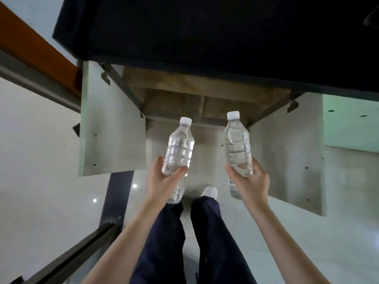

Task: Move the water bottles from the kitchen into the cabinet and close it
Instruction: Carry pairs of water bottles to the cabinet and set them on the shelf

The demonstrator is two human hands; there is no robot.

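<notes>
My left hand (164, 181) grips the lower part of a clear water bottle (179, 148) with a white cap. My right hand (251, 183) grips a second clear water bottle (236, 144), also white-capped. Both bottles point cap-first toward an open low cabinet (205, 103) under a black countertop (205, 33). The cabinet's two grey doors stand swung open, the left door (110, 119) and the right door (287, 152). The brown inside of the cabinet shows nothing stored in the part I can see.
I look steeply down at my dark trousers (207, 232) and a white shoe (210, 191) on a glossy pale floor (41, 160). An orange panel (37, 44) and a dark metal rail (67, 257) lie to the left.
</notes>
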